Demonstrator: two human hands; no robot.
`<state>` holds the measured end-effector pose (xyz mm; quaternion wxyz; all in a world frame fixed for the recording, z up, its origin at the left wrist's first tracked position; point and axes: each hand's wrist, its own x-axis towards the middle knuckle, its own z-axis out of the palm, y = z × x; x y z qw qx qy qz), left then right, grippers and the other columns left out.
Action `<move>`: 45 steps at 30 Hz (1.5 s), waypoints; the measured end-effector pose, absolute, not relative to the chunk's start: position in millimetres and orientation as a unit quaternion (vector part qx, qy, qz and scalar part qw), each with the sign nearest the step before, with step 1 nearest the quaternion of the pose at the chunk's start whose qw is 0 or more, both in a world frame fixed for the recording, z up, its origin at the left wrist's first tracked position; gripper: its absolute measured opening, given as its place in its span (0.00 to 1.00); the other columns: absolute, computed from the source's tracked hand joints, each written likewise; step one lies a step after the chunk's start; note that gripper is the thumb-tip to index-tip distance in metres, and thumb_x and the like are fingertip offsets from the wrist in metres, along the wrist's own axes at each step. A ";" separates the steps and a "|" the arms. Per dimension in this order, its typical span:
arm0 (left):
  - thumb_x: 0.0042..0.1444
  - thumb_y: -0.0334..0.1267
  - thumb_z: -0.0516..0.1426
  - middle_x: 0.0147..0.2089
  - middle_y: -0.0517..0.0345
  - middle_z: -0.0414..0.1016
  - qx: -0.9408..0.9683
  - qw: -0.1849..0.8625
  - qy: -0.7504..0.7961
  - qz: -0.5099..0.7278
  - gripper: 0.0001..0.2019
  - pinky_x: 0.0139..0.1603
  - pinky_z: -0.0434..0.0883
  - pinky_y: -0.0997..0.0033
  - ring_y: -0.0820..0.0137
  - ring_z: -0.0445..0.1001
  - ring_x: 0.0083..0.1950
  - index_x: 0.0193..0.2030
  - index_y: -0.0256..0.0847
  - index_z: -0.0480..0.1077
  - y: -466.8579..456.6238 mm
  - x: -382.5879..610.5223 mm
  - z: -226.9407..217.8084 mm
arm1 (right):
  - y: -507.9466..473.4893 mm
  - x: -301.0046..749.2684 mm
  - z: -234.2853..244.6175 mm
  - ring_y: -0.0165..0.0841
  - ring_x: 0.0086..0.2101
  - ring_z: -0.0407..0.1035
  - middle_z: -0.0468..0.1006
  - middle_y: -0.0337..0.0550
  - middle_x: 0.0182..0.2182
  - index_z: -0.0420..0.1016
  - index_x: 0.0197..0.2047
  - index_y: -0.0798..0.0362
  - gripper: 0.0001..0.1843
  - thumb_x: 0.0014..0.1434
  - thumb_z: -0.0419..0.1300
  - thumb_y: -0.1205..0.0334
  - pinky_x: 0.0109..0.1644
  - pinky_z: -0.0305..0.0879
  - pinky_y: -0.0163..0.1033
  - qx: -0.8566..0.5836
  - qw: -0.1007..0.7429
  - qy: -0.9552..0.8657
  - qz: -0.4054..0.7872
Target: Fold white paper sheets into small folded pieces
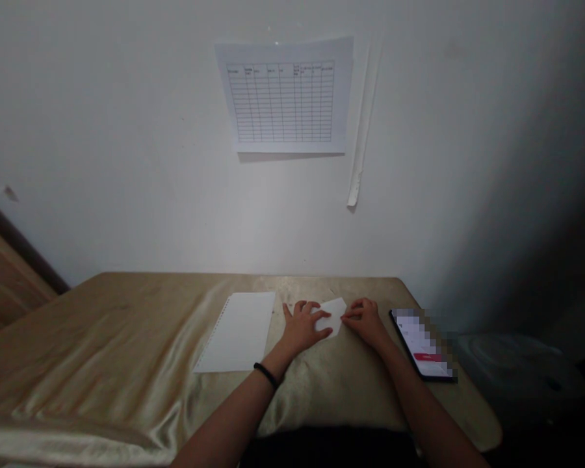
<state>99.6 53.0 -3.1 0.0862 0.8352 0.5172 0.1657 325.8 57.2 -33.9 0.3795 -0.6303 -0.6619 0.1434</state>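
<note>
A small white folded paper (pixel 334 311) lies on the table covered with a shiny beige cloth (pixel 127 338). My left hand (pixel 302 328) lies flat on the paper's left part, fingers spread, holding it down. A black band is round that wrist. My right hand (pixel 366 320) touches the paper's right edge with its fingers curled and pinched together on the fold.
A white perforated sheet (pixel 238 331) lies left of my hands. A phone (pixel 422 344) with a lit screen lies to the right near the table's edge. A printed table sheet (pixel 285 94) hangs on the wall. A dark round object (pixel 511 370) sits beyond the table's right side.
</note>
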 end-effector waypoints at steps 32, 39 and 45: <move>0.48 0.67 0.62 0.67 0.51 0.64 0.872 0.110 0.454 0.146 0.35 0.63 0.35 0.17 0.44 0.55 0.69 0.63 0.62 0.67 55.5 87.6 0.8 | 53.0 321.3 -30.3 0.39 0.48 0.69 0.78 0.46 0.45 0.84 0.40 0.47 0.10 0.56 0.63 0.64 0.59 0.64 0.47 -0.523 0.360 -0.758 0.150; 0.47 0.62 0.65 0.63 0.52 0.68 0.870 0.096 0.449 0.182 0.32 0.66 0.34 0.22 0.47 0.57 0.67 0.58 0.57 0.70 56.4 89.0 -3.9 | 50.9 319.0 -33.4 0.39 0.49 0.69 0.76 0.46 0.45 0.84 0.41 0.48 0.11 0.53 0.66 0.65 0.59 0.64 0.46 -0.529 0.364 -0.748 0.166; 0.47 0.61 0.66 0.62 0.52 0.70 0.874 0.090 0.439 0.191 0.26 0.66 0.34 0.22 0.46 0.57 0.68 0.51 0.54 0.75 58.2 88.5 -4.1 | 50.1 317.6 -33.7 0.39 0.50 0.68 0.76 0.46 0.45 0.84 0.40 0.46 0.11 0.54 0.64 0.66 0.59 0.63 0.47 -0.510 0.356 -0.769 0.144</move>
